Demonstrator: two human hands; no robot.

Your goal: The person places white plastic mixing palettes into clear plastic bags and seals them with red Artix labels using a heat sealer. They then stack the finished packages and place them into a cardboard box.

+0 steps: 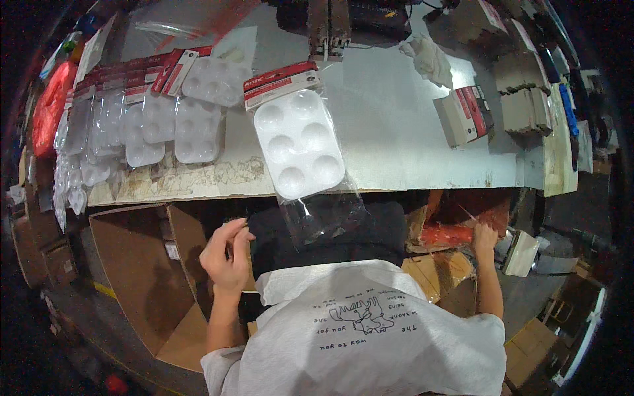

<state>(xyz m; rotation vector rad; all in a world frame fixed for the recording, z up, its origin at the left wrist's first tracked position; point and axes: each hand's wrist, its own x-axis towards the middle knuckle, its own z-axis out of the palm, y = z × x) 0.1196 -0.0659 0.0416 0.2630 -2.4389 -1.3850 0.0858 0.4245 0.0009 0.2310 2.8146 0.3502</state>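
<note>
Head view — red bundle (446, 234) at right fingers (481, 232)

**Red packet under right hand, white tray at table edge**

Red plastic packet (446, 233): lies flat, lengthwise left-right, inside a carton below the table edge; right end under the fingers. White six-well palette tray (299, 144), red header card, in clear bag; tilted, bag's open end overhanging the table edge.

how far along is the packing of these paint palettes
Looks done: a row of bagged palettes with red header cards lies on the left of the table. In hand: one white palette sits half in its clear bag at the table edge, while the right hand reaches into a red bundle below and the left hand hangs free. How many remain cannot be told.
</note>
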